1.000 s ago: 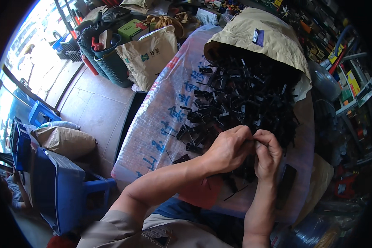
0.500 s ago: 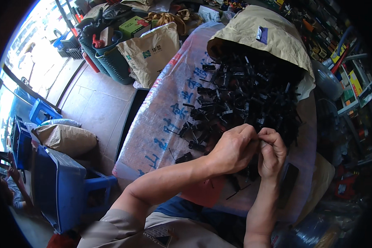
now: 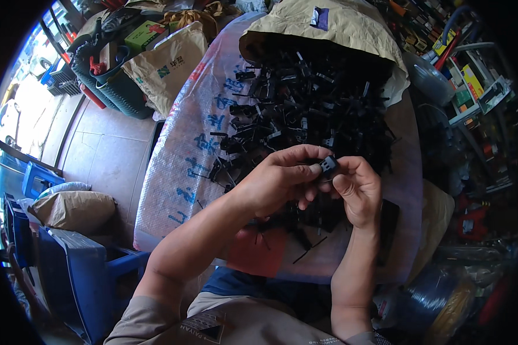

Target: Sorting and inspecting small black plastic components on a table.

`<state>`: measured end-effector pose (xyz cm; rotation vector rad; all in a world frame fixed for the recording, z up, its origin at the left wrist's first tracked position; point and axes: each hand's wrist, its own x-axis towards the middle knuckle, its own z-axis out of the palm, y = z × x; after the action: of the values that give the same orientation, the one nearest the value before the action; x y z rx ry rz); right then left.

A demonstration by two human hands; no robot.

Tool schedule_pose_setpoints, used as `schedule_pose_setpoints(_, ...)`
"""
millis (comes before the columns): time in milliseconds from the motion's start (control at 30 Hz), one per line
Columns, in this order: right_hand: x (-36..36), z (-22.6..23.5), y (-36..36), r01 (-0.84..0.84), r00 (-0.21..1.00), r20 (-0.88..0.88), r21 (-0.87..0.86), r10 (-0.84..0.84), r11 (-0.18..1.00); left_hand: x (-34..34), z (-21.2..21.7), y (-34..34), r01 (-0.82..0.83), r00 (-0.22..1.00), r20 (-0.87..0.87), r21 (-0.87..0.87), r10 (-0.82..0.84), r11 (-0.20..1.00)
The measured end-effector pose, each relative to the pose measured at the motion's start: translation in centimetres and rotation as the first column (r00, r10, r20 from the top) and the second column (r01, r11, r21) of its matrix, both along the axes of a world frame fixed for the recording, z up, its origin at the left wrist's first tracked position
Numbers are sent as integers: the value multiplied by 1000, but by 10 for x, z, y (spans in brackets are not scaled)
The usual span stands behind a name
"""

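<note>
Both hands meet over a pile of small black plastic parts. My left hand and my right hand pinch one small black plastic part between their fingertips, thumbs on top. The pile spills out of an open brown paper sack onto a woven white plastic sack with blue markings, spread flat in front of me. More black parts lie beneath my hands, partly hidden.
A brown paper bag and a dark green basket of tools stand at the upper left. Blue plastic stools and a filled tan sack sit lower left. Cluttered shelves line the right side.
My hands have stayed together over the pile; the black part now shows more plainly between my fingertips. The view has shifted slightly.
</note>
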<state>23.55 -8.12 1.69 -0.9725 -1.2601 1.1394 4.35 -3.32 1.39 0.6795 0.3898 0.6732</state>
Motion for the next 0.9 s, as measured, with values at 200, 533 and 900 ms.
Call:
schedule_pose_setpoints(200,4,-3,2,44,949,309,58,-60,997,-1,8,-5,9,894,-372,573,250,820)
schedule_pose_setpoints(533,-4,-3,-1,-136,978,152,-47,141,990,-11,2,5,125,842,-356,860,405,495)
schedule_pose_setpoints(900,0,1,-2,-151,979,118,-119,165,981,-19,13,7,241,885,-451,656,115,715)
